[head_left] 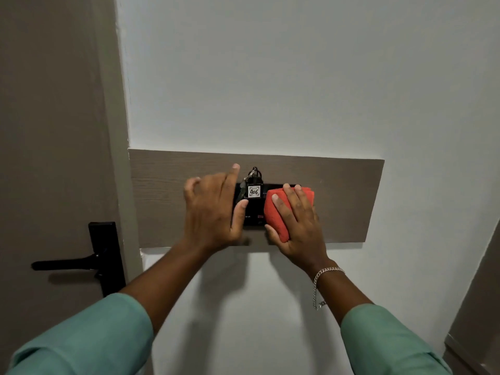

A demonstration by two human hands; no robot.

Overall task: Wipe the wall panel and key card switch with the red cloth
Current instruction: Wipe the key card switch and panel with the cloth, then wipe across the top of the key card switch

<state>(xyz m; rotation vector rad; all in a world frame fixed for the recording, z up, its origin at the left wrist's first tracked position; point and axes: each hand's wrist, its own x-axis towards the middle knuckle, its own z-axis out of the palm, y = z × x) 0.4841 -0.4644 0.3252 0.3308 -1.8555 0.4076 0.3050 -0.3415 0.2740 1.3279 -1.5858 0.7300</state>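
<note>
1. Pressing the folded cloth (281, 209) flat on the right part of the switch (253, 212), the right hand (297, 226) has its fingers spread over it.
2. Left hand (213, 209) rests on the left edge of the switch, fingers loosely open, thumb touching the key tag (254, 191).
3. Switch sits in the middle of the panel (338, 201), right of the door handle (78, 262).
4. Wiping of the switch seems in progress; next, I think, the cloth must go around the hanging tag and then along the panel.
</note>
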